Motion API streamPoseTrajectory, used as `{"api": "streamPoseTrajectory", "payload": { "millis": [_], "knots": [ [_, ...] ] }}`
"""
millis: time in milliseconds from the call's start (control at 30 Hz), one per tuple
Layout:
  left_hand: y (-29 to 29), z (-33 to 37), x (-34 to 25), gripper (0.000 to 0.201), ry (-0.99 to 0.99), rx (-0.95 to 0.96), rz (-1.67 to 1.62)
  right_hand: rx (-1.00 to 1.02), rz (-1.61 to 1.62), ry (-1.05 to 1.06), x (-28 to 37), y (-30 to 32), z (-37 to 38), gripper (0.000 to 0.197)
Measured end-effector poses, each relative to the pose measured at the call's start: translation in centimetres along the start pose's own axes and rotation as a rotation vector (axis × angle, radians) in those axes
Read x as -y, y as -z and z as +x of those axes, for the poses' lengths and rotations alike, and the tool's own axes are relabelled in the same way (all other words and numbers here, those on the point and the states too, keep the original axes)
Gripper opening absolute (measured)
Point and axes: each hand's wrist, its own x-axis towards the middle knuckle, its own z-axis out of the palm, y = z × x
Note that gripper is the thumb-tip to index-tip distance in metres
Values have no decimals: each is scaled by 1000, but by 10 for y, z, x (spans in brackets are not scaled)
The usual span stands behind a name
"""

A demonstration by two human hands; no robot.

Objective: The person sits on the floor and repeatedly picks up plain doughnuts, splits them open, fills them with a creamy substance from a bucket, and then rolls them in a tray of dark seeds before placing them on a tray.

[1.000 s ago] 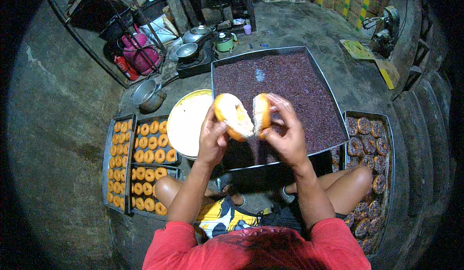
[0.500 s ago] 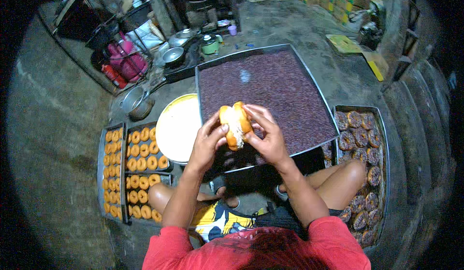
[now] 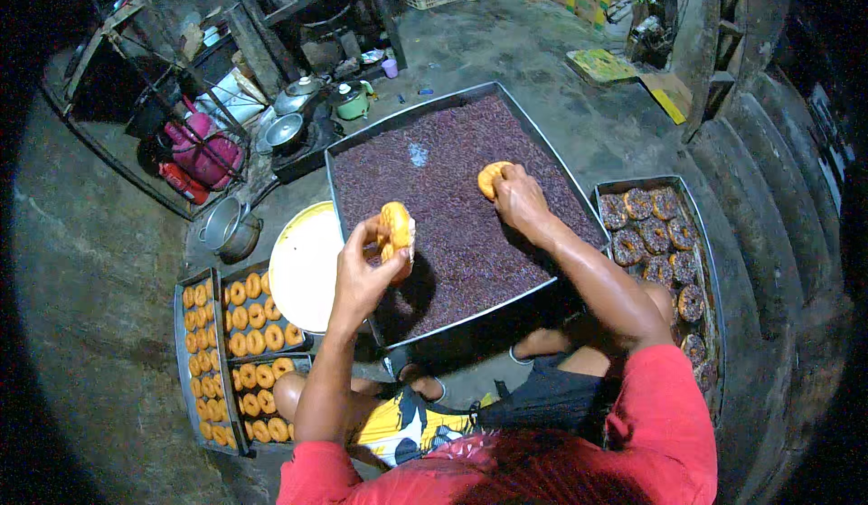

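A big square tray (image 3: 470, 312) filled with dark chocolate sprinkles (image 3: 452, 243) lies in front of me. My left hand (image 3: 362, 265) holds a golden ring doughnut (image 3: 395, 226) upright above its near left part; white cream shows along the doughnut's right side. Farther right, my right hand (image 3: 522, 199) grips another doughnut (image 3: 491, 179) low over the sprinkles. Its underside is hidden, so I cannot tell whether it touches them. A round yellow-rimmed tub of white cream (image 3: 307, 274) stands left of the tray.
Trays of plain doughnuts (image 3: 256, 338) lie at the left. Another tray (image 3: 705, 234) at the right holds sprinkle-coated doughnuts. Pots (image 3: 231, 229), a stove and a green lidded pot (image 3: 351, 101) stand at the far left; concrete steps (image 3: 759, 198) rise at the right.
The two doughnuts, held together with cream between them, are now apart, one in each hand. My right hand has moved right and farther away over the sprinkles; my left has shifted slightly left.
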Motion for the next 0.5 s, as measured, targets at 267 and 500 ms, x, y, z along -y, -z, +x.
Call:
{"api": "streamPoseTrajectory", "payload": {
  "millis": [267,500],
  "knots": [
    [-58,72,4,46,-271,129,644,111,279,-138,-14,12,19,22],
    [-91,100,47,15,-731,248,955,21,1422,-754,-59,98,-2,20]
  ]
}}
